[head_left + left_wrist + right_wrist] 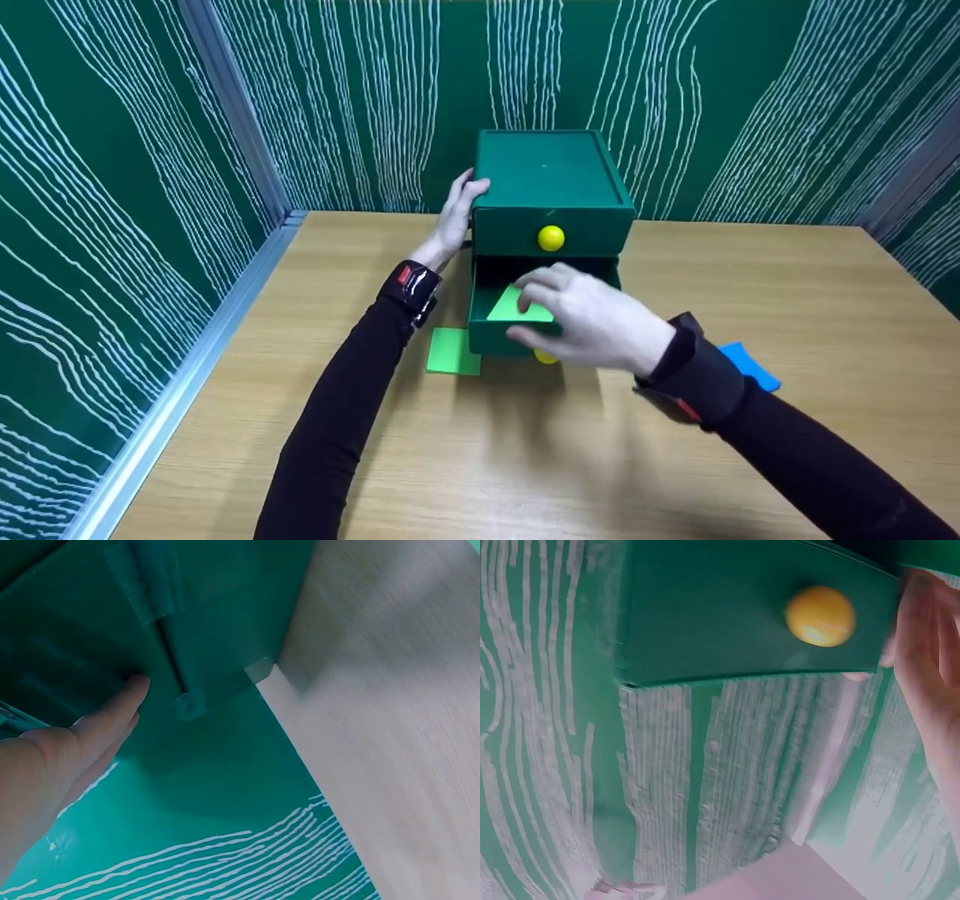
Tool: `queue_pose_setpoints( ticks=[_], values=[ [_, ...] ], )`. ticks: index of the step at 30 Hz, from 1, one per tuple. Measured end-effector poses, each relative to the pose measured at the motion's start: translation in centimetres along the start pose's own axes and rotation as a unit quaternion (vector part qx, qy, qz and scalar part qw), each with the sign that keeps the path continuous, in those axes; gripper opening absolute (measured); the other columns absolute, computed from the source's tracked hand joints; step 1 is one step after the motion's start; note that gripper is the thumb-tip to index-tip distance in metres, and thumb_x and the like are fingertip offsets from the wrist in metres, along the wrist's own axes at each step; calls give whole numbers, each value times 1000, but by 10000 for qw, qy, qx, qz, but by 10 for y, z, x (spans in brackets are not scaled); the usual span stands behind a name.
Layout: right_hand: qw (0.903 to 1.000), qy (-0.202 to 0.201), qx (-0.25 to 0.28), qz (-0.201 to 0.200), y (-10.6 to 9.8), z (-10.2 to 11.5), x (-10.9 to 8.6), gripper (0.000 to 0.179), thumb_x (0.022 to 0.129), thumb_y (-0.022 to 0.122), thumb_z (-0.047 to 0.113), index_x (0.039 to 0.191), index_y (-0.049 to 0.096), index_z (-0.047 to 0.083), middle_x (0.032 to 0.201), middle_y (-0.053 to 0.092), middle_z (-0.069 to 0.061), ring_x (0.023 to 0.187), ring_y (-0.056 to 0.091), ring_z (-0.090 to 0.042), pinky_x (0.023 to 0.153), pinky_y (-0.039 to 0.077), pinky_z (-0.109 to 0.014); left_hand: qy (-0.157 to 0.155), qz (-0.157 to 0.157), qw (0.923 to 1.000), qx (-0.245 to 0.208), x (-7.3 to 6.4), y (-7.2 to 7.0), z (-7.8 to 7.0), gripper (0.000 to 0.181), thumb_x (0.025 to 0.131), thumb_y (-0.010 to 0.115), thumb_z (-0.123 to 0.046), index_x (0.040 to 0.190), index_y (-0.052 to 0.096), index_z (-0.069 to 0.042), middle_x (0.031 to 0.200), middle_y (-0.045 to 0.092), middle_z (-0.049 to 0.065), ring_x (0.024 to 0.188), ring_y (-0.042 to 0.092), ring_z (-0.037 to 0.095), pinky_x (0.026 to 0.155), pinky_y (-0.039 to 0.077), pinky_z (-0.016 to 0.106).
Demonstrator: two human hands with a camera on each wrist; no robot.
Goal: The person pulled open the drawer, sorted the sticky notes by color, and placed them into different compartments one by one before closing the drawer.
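Note:
A green two-drawer box (553, 169) stands on the wooden table, each drawer front bearing a yellow ball knob (551, 238). The upper drawer is closed; the lower drawer (495, 339) is pulled out, with a light green paper square (501, 309) in it, tilted up at its front. My left hand (454, 214) lies against the box's left side, its fingers extended along the wall in the left wrist view. Over the open drawer hovers my right hand (581, 315), thumb and fingers loosely spread, overlapping the paper. It partly hides the paper and the lower knob.
Another light green paper square (452, 352) lies on the table, left of the drawer. A blue piece (752, 367) rests to the right, partly behind the right wrist strap. Green walls with white wavy lines (525, 67) enclose the table (787, 300) at the back and sides.

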State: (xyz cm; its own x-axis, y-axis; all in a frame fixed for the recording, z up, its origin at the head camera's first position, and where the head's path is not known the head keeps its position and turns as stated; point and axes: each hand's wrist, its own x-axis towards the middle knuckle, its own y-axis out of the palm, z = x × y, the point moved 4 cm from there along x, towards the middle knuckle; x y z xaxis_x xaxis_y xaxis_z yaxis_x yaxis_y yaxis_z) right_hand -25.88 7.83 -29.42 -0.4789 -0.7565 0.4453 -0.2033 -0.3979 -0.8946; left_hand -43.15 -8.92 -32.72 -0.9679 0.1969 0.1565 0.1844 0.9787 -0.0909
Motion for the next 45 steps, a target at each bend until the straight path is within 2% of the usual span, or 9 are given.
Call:
queue_pose_setpoints(
  ticks=[5,10,15,21,28,32,37,40,45],
  values=[
    [9951,-913,4,-387,8,34,-7,23,87,77,32,91,68,10,109,71,-9,95,66,-22,82,59,-32,15,19,10000,35,0,0,0,79,95,38,-49,161,10,-16,164,19,14,148,28,28,121,25,47],
    [9916,-1289,13,137,28,58,-13,28,91,72,35,100,68,9,110,69,-5,94,65,-17,82,58,-27,58,-25,10000,-25,0,0,0,80,94,38,-48,161,10,-14,165,18,14,149,28,28,123,25,45],
    [9893,-1112,-57,941,62,60,-19,42,95,66,41,119,64,6,120,66,-6,103,63,-18,88,56,-27,28,-92,9999,-56,-1,1,0,79,94,39,-47,161,11,-15,166,17,14,150,28,28,123,25,44],
    [9808,-622,20,1849,105,45,-26,59,99,58,46,138,54,3,138,58,-13,119,60,-25,100,54,-34,25,-64,10000,3,-2,0,1,79,95,39,-47,161,10,-15,166,15,14,152,23,28,124,22,46],
    [9712,67,-160,2378,140,25,-29,74,100,44,59,153,38,8,157,41,-14,143,41,-31,116,40,-45,3,-77,10000,22,-1,0,0,79,94,39,-47,161,10,-15,166,15,13,151,23,28,124,22,46],
    [9702,208,-208,2406,148,22,-30,73,101,40,59,154,36,9,157,41,-13,144,39,-30,118,37,-46,-30,-71,10000,-31,0,0,-1,79,95,40,-47,161,11,-15,166,16,13,150,26,28,123,24,46],
    [9774,-170,-671,2000,144,26,-31,71,100,42,59,149,44,7,137,53,-12,125,50,-29,109,44,-44,117,-73,9999,-50,0,1,-3,78,95,39,-46,161,11,-14,164,20,15,148,29,29,122,26,46],
    [9778,-435,-909,1834,140,30,-32,66,100,44,58,142,53,8,123,54,-9,114,50,-27,103,44,-41,196,-22,9998,-66,0,1,-4,80,94,38,-46,161,10,-12,163,22,16,147,31,30,121,27,46],
    [9795,-629,-561,1832,136,35,-35,51,99,52,53,126,67,13,118,54,-7,109,48,-25,100,44,-41,165,20,9998,-83,-1,1,0,81,93,37,-46,161,9,-11,164,19,16,148,29,30,121,26,46]
  ],
)
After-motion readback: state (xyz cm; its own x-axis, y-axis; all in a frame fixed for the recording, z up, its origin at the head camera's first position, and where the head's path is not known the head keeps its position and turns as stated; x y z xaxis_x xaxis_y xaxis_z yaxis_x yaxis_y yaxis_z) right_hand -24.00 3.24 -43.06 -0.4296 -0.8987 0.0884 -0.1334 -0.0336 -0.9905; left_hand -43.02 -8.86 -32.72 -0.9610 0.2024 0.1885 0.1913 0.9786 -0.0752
